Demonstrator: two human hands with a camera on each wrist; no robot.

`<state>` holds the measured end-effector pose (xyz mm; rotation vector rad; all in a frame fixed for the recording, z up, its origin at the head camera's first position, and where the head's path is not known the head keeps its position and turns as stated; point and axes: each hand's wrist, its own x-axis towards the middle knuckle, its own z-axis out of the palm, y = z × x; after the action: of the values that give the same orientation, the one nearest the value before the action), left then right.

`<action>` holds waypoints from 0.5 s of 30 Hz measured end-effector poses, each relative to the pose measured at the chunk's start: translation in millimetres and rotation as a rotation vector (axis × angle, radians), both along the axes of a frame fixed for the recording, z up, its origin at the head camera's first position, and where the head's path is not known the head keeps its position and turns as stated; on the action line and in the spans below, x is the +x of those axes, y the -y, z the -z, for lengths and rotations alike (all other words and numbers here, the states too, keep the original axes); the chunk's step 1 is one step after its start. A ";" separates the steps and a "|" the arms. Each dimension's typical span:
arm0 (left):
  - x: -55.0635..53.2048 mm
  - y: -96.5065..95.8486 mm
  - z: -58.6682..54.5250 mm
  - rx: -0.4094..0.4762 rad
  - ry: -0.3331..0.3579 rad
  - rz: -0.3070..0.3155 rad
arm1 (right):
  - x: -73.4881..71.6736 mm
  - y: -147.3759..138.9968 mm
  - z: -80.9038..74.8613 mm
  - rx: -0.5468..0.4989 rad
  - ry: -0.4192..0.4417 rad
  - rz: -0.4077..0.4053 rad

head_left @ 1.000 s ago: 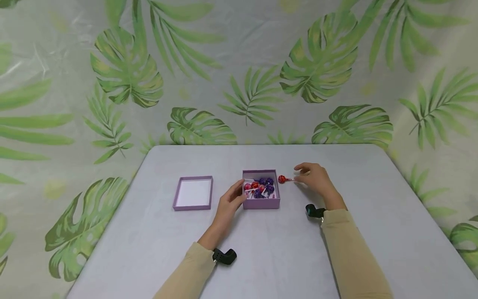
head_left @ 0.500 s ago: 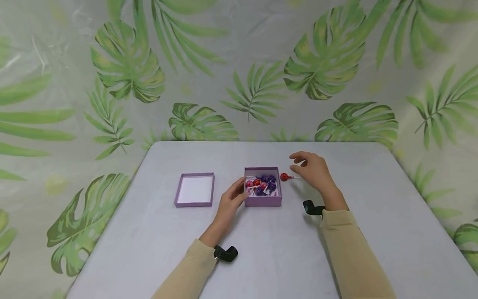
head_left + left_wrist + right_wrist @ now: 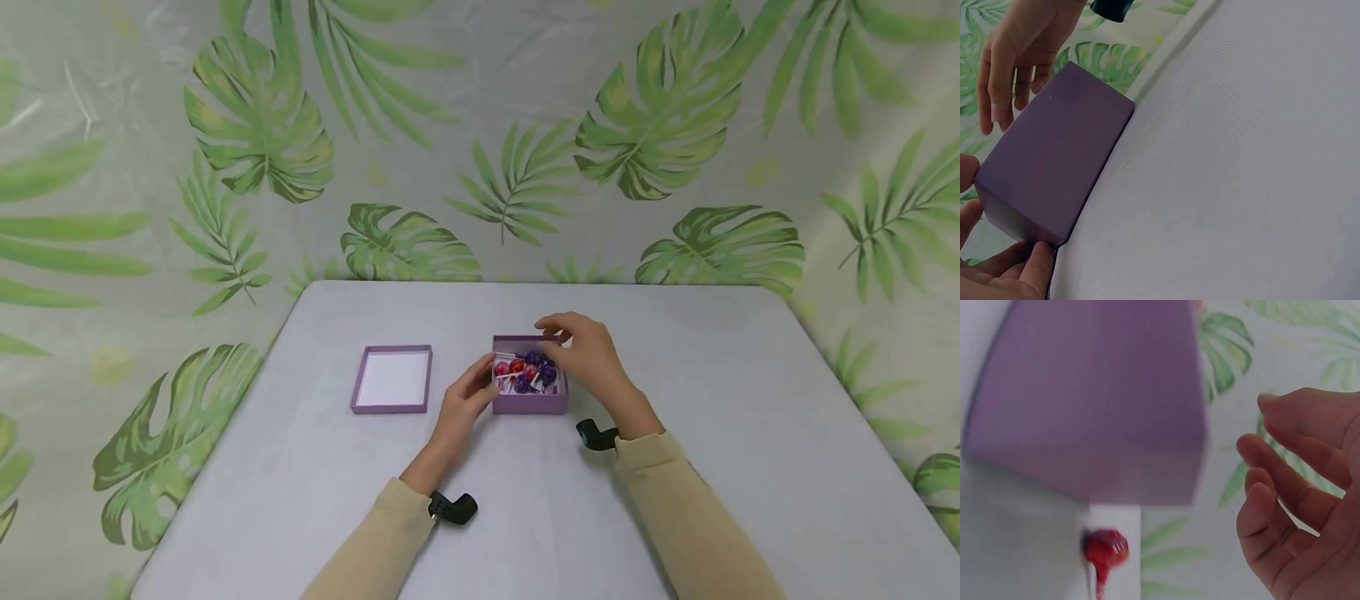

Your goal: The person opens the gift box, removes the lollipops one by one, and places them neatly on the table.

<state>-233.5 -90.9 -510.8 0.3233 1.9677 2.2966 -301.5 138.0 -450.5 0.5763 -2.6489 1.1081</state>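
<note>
A small purple box stands on the table, filled with red and purple wrapped lollipops. My left hand holds it by its left side, with fingertips against the end wall. Over the box's back right corner hovers my right hand, thumb and fingers loosely bent and apart. Nothing shows between them in the right wrist view. One red lollipop lies beside the box in that view; in the head view my right hand hides it.
To the left of the box lies a shallow lid with a purple rim and white inside. The white table ends at a leaf-printed curtain behind it. Each wrist wears a black camera.
My right hand has lifted off the loose lollipop's stick and moved left over the box, leaving that lollipop on the table. My left hand stays at the box.
</note>
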 end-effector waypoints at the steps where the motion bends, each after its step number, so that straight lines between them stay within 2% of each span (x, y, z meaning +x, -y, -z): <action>1: 0.1 -0.2 -0.1 0.004 0.001 -0.002 | 1.0 4.2 1.3 0.005 -0.001 -0.013; 8: 0.5 0.0 -1.1 0.008 0.010 0.010 | 6.6 24.3 10.9 0.064 0.025 -0.075; 15: -1.5 0.1 0.9 0.032 0.000 0.015 | 6.4 33.0 18.4 0.067 0.014 -0.122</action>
<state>-235.0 -91.0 -511.7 0.3396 1.9232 2.3213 -295.2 104.9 -468.9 0.7545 -2.7036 1.0615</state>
